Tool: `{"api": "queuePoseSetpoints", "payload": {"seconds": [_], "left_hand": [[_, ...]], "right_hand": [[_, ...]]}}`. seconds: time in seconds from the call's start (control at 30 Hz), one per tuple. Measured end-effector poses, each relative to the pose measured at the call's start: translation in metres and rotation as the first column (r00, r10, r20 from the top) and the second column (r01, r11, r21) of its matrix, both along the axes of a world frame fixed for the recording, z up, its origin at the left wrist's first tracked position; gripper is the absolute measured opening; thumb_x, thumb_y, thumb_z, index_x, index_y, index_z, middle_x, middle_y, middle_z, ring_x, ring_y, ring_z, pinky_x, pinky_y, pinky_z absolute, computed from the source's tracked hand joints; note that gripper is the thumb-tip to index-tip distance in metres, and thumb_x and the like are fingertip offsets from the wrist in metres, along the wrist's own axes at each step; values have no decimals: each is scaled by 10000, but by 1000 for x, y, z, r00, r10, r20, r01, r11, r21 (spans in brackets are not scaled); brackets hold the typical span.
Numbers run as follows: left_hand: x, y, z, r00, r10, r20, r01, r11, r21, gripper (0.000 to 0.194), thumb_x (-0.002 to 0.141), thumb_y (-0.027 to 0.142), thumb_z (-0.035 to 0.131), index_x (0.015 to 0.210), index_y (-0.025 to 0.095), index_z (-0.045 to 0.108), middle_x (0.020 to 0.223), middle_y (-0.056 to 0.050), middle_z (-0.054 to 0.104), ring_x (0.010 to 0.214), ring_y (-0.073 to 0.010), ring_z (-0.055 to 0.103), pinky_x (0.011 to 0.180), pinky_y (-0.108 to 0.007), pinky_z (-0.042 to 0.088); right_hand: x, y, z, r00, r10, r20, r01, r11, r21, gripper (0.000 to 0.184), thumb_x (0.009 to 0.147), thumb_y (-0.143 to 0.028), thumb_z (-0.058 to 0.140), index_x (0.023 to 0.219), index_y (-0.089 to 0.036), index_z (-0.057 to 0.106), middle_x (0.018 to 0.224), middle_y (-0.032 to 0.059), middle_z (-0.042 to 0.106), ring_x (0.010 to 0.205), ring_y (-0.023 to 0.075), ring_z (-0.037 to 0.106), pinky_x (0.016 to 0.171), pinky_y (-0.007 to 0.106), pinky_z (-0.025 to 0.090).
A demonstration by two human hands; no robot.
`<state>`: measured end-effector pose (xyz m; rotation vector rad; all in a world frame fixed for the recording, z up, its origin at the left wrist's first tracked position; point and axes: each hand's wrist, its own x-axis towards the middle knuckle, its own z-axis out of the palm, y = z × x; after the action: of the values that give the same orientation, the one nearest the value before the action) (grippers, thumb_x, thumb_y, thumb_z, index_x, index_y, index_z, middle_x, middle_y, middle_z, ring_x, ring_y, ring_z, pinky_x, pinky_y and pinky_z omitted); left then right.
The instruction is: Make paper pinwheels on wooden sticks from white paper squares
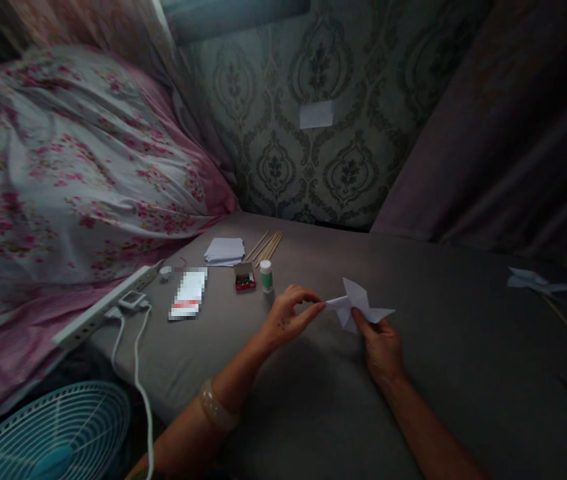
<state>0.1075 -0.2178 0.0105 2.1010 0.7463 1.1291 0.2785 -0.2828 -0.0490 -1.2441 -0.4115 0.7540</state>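
Note:
A white paper pinwheel (357,300) with pointed blades is held between my two hands above the grey bed surface. My left hand (291,313) pinches the tip of its left blade between thumb and fingers. My right hand (382,340) grips it from below, with the thumb near its centre; the fingers behind the paper are partly hidden. Left of my left hand stand a small white-and-green bottle (266,277) and an open red box (244,277) of small dark items. Behind them lie a stack of white paper (225,251) and several thin wooden sticks (268,247).
Another paper pinwheel (538,283) on a stick lies at the far right. At left are a power strip (108,303) with white cables, a phone-like item with a blurred screen (189,293), a blue fan (53,433) and floral bedding (78,153). A patterned wall (313,167) stands behind.

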Motion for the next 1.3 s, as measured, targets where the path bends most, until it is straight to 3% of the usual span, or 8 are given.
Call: {"api": "queuePoseSetpoints", "payload": {"seconds": [0.1, 0.2, 0.37, 0.5, 0.63, 0.7, 0.83, 1.3], "left_hand": [[-19, 13, 9, 999, 32, 26, -32, 999, 3, 228, 842, 356, 581, 756, 166, 673, 773, -51, 668, 749, -144, 601, 716, -261, 468], [-41, 31, 14, 986, 160, 51, -159, 987, -27, 266, 814, 408, 596, 738, 169, 684, 753, -45, 679, 716, -147, 601, 686, -254, 470], [-73, 62, 15, 933, 350, 80, -323, 915, -242, 365, 766, 498, 602, 833, 152, 698, 734, -36, 694, 634, -147, 609, 584, -242, 473], [-92, 90, 17, 874, 476, 95, -456, 872, -180, 330, 738, 453, 616, 831, 145, 695, 692, -34, 687, 666, -161, 629, 643, -251, 485], [-108, 125, 18, 846, 523, 104, -502, 847, -173, 327, 688, 390, 611, 883, 137, 685, 760, -58, 709, 715, -188, 664, 699, -277, 505], [-114, 142, 17, 838, 545, 21, -534, 827, -175, 313, 675, 357, 586, 870, 136, 689, 775, -72, 720, 756, -202, 676, 726, -281, 506], [-119, 169, 15, 838, 515, -178, -541, 828, -150, 268, 634, 318, 588, 803, 145, 703, 858, -91, 737, 841, -223, 676, 772, -280, 501], [-92, 229, 9, 791, 280, -544, -393, 914, -101, 275, 557, 158, 533, 746, 162, 733, 759, -54, 732, 767, -215, 659, 703, -264, 489]], "right_hand": [[0, 2, -2, 998, 5, -58, -4, 1000, 21, 412, 481, -403, 845, 768, -135, 718, 774, 57, 729, 725, 193, 657, 705, 306, 518], [0, 3, -2, 997, 9, -78, -6, 1000, 31, 402, 482, -389, 848, 775, -143, 721, 776, 53, 732, 727, 189, 663, 687, 286, 520], [1, 3, -3, 992, 15, -123, -10, 999, 39, 379, 483, -367, 849, 760, -141, 722, 770, 51, 734, 703, 178, 665, 668, 274, 521], [1, 2, -3, 986, 47, -161, -41, 998, 39, 363, 503, -351, 846, 781, -147, 731, 780, 51, 737, 708, 174, 667, 680, 276, 524], [0, 3, -1, 983, 49, -177, -45, 999, 27, 380, 481, -355, 854, 767, -138, 730, 765, 57, 736, 684, 181, 663, 649, 279, 531], [0, 3, -1, 982, 53, -183, -48, 998, 36, 382, 475, -352, 857, 764, -137, 729, 768, 59, 736, 681, 184, 664, 643, 280, 534], [0, 2, 0, 978, 88, -190, -81, 996, 46, 366, 498, -354, 851, 760, -132, 727, 741, 62, 732, 658, 186, 660, 607, 279, 529], [2, 3, -4, 981, 69, -181, -69, 998, 8, 341, 526, -354, 846, 765, -139, 733, 749, 56, 734, 679, 184, 658, 630, 272, 519]]}}
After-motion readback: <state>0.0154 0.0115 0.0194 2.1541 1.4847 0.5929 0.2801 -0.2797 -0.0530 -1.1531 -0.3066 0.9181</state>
